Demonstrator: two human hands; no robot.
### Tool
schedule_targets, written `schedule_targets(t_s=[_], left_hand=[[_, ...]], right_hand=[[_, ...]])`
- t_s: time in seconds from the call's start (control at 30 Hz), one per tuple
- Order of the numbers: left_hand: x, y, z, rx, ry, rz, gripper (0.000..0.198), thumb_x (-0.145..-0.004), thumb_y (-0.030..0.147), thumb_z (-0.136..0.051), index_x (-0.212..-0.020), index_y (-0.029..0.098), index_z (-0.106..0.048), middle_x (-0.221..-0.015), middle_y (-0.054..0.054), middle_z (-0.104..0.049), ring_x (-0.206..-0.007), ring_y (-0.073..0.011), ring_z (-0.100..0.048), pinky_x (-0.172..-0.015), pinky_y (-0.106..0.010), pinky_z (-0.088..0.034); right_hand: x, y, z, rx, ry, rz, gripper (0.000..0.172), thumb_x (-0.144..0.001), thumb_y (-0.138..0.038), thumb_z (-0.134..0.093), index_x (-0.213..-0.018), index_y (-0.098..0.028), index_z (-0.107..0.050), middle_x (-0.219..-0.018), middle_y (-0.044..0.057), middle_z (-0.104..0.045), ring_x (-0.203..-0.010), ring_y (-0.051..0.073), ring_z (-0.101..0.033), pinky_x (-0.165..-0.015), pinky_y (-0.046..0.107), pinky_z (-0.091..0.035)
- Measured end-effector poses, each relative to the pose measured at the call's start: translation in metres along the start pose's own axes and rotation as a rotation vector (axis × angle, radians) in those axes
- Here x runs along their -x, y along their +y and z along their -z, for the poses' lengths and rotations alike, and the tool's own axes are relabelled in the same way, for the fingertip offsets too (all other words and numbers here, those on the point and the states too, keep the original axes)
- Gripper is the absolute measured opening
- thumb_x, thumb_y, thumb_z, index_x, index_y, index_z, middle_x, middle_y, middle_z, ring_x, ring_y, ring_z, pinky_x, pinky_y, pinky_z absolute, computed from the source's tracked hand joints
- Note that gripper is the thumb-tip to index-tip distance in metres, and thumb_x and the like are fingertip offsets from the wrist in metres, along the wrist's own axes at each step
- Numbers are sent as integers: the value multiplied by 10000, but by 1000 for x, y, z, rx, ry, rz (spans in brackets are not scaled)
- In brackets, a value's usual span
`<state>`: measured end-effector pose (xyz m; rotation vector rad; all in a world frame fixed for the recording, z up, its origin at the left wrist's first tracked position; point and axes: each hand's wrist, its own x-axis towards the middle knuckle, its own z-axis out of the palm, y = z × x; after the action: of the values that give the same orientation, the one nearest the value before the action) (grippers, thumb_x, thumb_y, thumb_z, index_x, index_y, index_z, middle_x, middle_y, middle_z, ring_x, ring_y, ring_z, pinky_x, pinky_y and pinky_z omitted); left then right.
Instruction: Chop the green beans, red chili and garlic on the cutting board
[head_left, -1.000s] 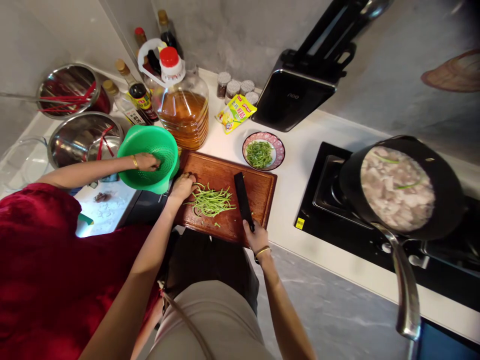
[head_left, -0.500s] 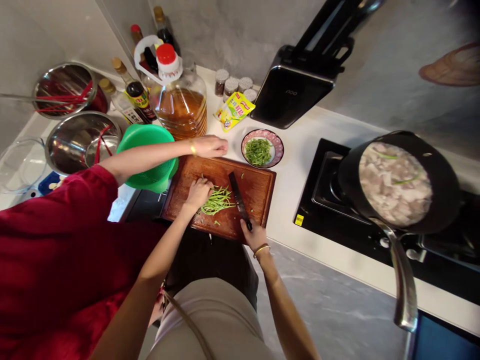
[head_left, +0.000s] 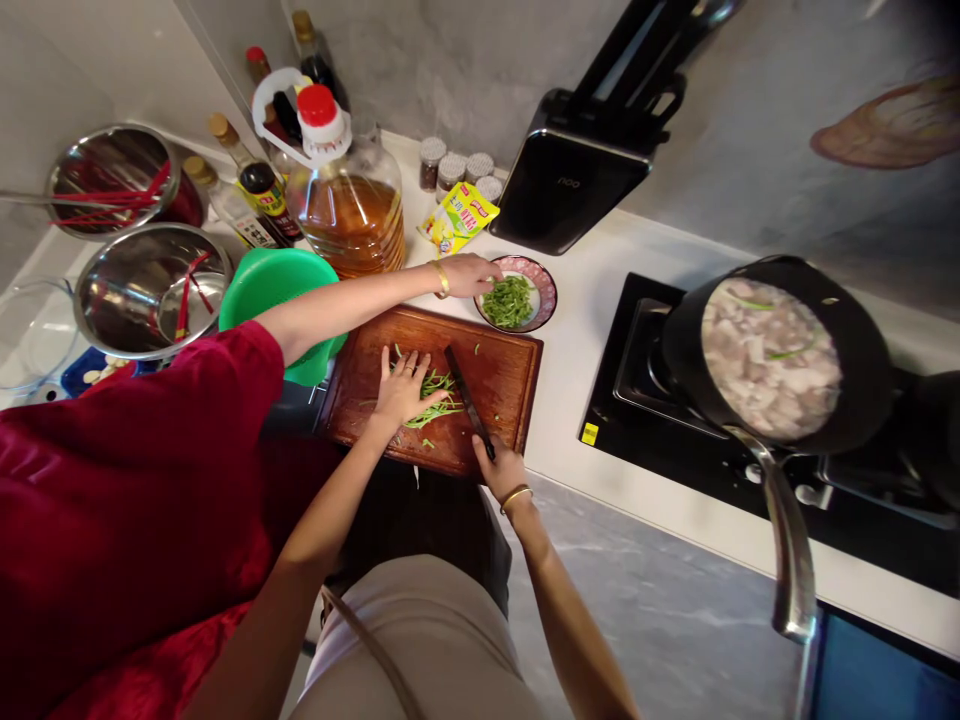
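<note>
My left hand (head_left: pixel 405 390) lies spread over a heap of thin green vegetable strips (head_left: pixel 439 400), its fingers stretched out. In my right hand (head_left: pixel 501 468) is the handle of a kitchen knife (head_left: pixel 466 390), whose dark blade rests on the wooden cutting board (head_left: pixel 360 415) to the right of the strips. Behind the board stands a pink-rimmed bowl (head_left: pixel 546 290) with cut greens (head_left: pixel 508 302). A co-worker's hand (head_left: pixel 466 275) reaches in from the left and touches the bowl's left side or the greens there; its fingertips are hard to make out.
A green plastic basket (head_left: pixel 262 285) and steel bowls (head_left: pixel 154 290) stand left, under and beside the co-worker's red sleeve (head_left: pixel 232 370). Behind are an oil jug (head_left: pixel 349 215), a yellow packet (head_left: pixel 459 217) and a knife block (head_left: pixel 566 185). On the stove, right, sits a pot (head_left: pixel 855 370) of pale meat pieces, its handle (head_left: pixel 787 560) jutting forward.
My left hand has opened from a bunched grip to spread fingers over the strips. The co-worker's hand has moved right, to the bowl. My right hand still holds the knife.
</note>
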<state>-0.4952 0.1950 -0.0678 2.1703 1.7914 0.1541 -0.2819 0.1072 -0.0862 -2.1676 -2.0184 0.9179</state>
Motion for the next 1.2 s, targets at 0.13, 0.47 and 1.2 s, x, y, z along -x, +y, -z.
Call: schedule_targets(t_s=[0.13,0.47,1.2], left_hand=[[10,-8,11,57,-10,27,741,-789,602,-490,-1388,182,-371,-1337,-149,-495,-1258,-333,-434,-1110,-559,-146],[35,-22,3,229,-219,279,616,-763,449,-567,-1327,305,-365,-1333,-35,-511,-1344,-306,-321,-1158,-542,-176],[35,8,-27,58,-285,228,818,-719,498,-547,-1418,452,-125,-1430,135,-373,-1407,-231,-176,-1215,-421,-197]], right_hand=[[-1,-1,5,-28,-19,21,495,-928,-522,-283,-903,-168,-629,-777,86,-701,-725,191,-661,-629,242,-407],[12,-21,56,139,-142,-14,505,-971,-431,-170,-937,-160,-595,-723,81,-687,-623,173,-634,-546,248,-367],[8,-40,19,275,-290,-140,434,-969,-396,-264,-1014,-126,-601,-743,143,-686,-673,228,-675,-580,286,-446]])
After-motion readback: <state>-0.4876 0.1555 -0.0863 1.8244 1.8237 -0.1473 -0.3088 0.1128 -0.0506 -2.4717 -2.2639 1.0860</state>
